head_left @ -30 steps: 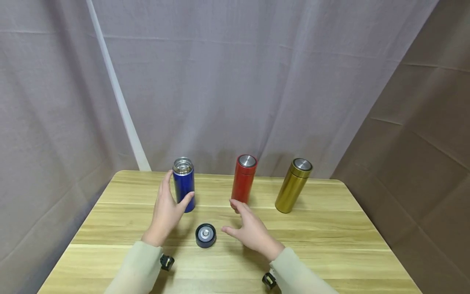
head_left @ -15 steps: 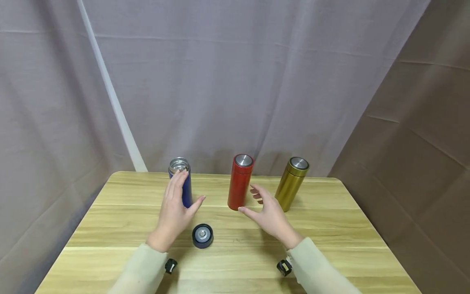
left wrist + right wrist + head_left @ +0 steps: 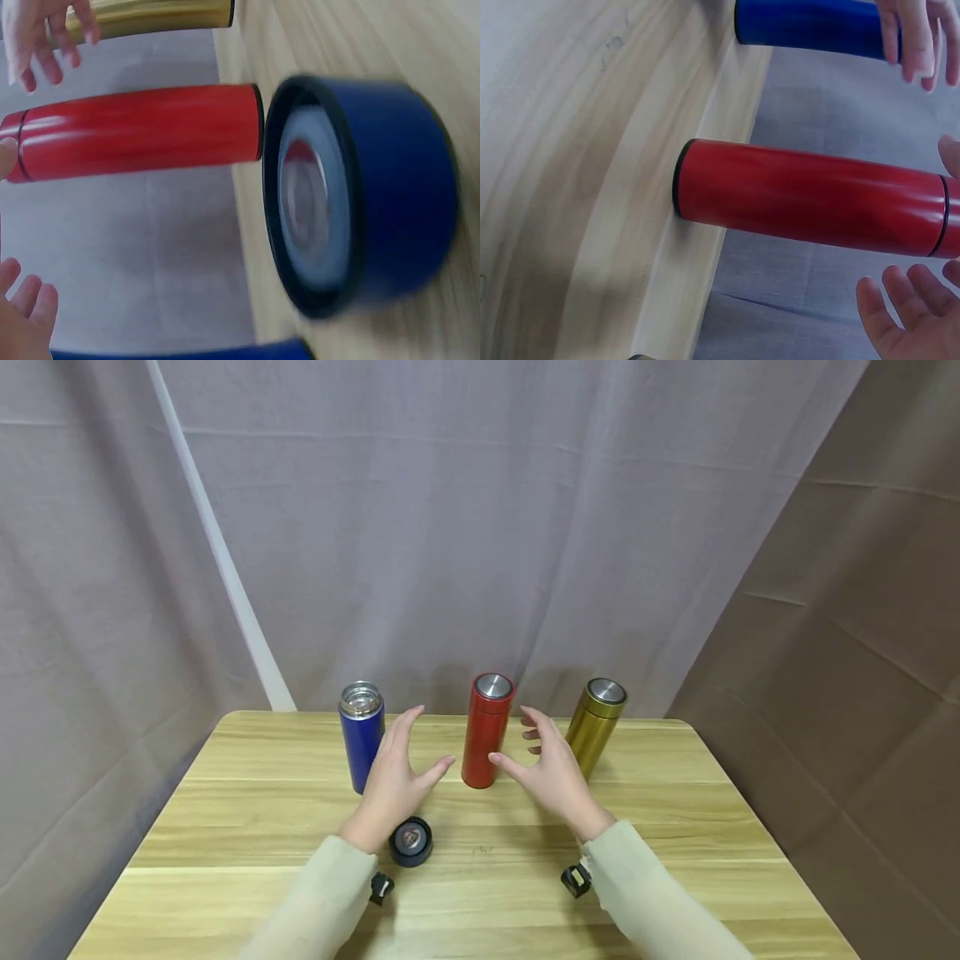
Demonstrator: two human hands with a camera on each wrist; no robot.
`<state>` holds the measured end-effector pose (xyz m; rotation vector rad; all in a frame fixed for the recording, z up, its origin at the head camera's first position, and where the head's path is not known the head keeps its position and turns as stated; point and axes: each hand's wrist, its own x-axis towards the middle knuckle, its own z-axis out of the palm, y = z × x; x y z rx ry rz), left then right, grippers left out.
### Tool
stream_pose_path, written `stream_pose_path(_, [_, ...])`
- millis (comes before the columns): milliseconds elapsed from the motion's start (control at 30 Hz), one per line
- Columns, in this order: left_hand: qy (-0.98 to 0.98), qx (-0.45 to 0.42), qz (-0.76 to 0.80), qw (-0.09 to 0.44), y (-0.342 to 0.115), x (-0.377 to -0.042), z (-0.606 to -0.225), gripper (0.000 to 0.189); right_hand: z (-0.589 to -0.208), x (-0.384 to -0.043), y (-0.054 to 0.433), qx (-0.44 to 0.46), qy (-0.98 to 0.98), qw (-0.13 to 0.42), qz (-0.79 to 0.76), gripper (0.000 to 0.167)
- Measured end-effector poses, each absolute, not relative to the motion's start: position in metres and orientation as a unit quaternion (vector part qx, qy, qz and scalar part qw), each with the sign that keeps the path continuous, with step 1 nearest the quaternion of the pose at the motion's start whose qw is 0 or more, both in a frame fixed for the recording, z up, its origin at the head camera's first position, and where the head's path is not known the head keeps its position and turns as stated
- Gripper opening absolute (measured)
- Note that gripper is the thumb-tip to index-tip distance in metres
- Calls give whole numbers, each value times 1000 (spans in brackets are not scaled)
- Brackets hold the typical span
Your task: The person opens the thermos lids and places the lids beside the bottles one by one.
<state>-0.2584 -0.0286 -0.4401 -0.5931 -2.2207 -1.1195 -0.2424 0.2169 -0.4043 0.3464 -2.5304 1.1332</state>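
Observation:
A red thermos [image 3: 486, 735] with a steel-topped lid stands upright on the wooden table. My right hand [image 3: 553, 774] is spread just right of it, thumb in front of its body and fingers bent loosely behind. On the other side my left hand [image 3: 395, 783] is held with thumb and fingers apart, holding nothing, between the red and blue thermoses. The blue thermos [image 3: 360, 743] stands without its lid, its steel mouth showing. That blue lid [image 3: 401, 191] lies upside down on the table near my left wrist, its inner side facing up.
A gold thermos [image 3: 598, 727], lidded, stands to the right, partly hidden behind my right hand. The wooden table [image 3: 480, 893] ends at a grey curtain [image 3: 420, 568] behind the bottles. A small black camera mount sits at each wrist.
My left hand has moved right, away from the blue thermos toward the red one. My right hand has gone from in front of the red thermos to its right side.

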Motion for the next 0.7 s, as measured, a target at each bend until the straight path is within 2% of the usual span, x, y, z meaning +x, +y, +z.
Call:
stream_pose_path(267, [-849, -192, -464, 164, -2, -273, -449, 86, -396, -255, 212, 116, -886, 171, 416, 94])
stream_pose_path(500, [-849, -169, -498, 54, 13, -278, -453, 101, -391, -260, 206, 123, -883, 159, 424, 99])
stream_pose_path(700, [-809, -190, -556, 3, 21, -280, -451, 99, -391, -262, 206, 142, -872, 156, 442, 98])
